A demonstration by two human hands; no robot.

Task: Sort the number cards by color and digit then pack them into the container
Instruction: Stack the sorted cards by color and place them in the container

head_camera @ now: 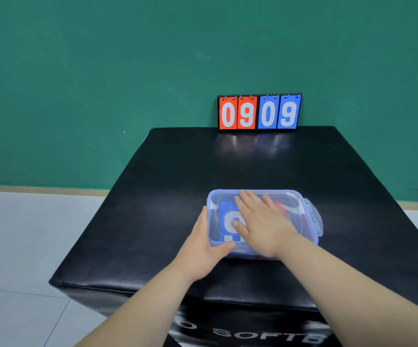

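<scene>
- Head view was taken looking down on a black padded table [178, 171], on which a clear plastic container [311, 222] was set near the front edge, its lid [296, 202] laid on top.
- The left hand [203, 246] was clasped on the container's left near corner, with the thumb laid over the lid's front edge and the fingers run along the left wall.
- The right hand [263, 226] was laid flat on the lid, fingers straight and spread, nothing being grasped.
- A blue number card [224, 219] with a white digit was seen through the lid in the left part of the container; the digit was partly hidden by the right hand.
- Red cards [279, 209] were seen inside at the right, mostly hidden.
- A flip scoreboard [259, 112] was stood at the table's far edge against a green wall [103, 71], showing 0 and 9 in red, then 0 and 9 in blue.
</scene>
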